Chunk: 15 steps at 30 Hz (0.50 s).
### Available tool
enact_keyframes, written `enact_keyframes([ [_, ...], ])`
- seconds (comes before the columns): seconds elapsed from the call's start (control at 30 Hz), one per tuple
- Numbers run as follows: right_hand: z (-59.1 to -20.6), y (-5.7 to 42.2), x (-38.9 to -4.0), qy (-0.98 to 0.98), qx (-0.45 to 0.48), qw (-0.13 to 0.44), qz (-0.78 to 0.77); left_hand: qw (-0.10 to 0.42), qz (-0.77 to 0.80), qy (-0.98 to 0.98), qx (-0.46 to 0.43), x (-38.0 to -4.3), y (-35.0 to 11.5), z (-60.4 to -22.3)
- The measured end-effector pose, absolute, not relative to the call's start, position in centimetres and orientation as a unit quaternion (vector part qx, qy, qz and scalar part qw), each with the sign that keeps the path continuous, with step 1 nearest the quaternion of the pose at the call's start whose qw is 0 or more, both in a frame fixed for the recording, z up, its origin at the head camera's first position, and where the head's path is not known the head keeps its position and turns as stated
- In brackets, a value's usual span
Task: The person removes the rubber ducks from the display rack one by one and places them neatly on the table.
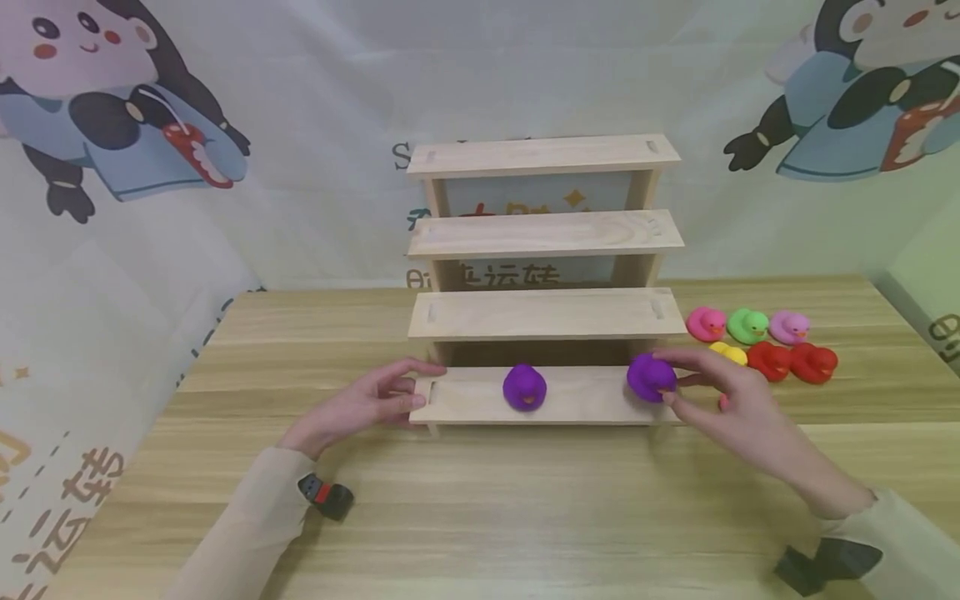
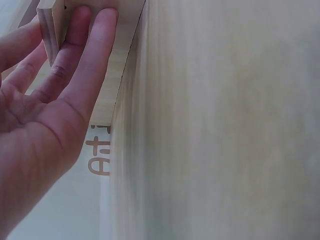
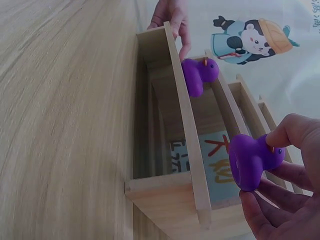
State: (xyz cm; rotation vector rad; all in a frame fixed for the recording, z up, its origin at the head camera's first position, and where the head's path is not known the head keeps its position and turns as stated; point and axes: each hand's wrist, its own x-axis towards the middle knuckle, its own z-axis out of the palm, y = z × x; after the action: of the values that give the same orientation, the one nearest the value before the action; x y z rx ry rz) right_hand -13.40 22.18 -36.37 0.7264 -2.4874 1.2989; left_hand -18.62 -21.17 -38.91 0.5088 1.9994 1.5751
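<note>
A stepped wooden rack (image 1: pixel 543 312) with several tiers stands on the table. At the left end of its lowest tier, my left hand (image 1: pixel 365 400) grips the board; in the left wrist view its fingers (image 2: pixel 92 60) curl beneath the wood. One purple rubber duck (image 1: pixel 524 388) sits around the middle of that tier. Over the tier's right end, my right hand (image 1: pixel 742 408) pinches a second purple rubber duck (image 1: pixel 645 377) between thumb and fingers. The right wrist view shows this duck (image 3: pixel 248 160) tilted, its flat base exposed and apart from the board.
Right of the rack, several small ducks are grouped on the wood-grain table (image 1: pixel 525 517): pink (image 1: pixel 705 325), green (image 1: pixel 747 326), lilac (image 1: pixel 789 327), yellow (image 1: pixel 729 353) and two red (image 1: pixel 813 363). My right hand partly hides this group. A printed cloth (image 1: pixel 315 108) hangs behind the rack.
</note>
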Motion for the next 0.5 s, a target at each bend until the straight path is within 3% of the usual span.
enact_keyframes([
  [0.3,-35.9,24.3,-13.3,-0.854,0.234,0.152,0.439,0.267,0.579,0.745,0.197,-18.7,-21.3,-39.1],
  [0.5,-35.6,25.4,-12.9,-0.863,0.19,0.138,0.448,0.267,0.583,0.742,0.197,-18.7,-21.3,-39.1],
])
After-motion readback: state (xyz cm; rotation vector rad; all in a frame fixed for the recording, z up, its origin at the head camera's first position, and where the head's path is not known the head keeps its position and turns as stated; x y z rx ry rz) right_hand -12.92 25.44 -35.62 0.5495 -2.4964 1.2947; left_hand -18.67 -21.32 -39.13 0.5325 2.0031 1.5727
